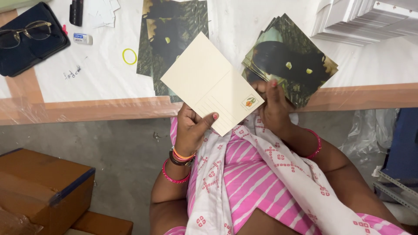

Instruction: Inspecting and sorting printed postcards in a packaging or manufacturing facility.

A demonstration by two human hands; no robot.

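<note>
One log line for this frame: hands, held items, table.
left hand: holds cream blank-backed postcard | right hand: grips fanned stack of dark photo cards | white table: second card pile

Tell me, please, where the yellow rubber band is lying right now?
In the head view, the yellow rubber band lies flat on the white table top, upper left, just left of the dark picture-card stack and right of the white eraser.

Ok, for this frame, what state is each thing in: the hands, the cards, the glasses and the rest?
Left hand: gripping the cream card.
Cream card: held up, blank back showing.
Right hand: holding the fanned card stack.
Fanned card stack: picture side up, spread.
Card pile: lying on the table, picture side up.
Glasses: unfolded, resting on a dark case.
Yellow rubber band: loose, flat.
</note>
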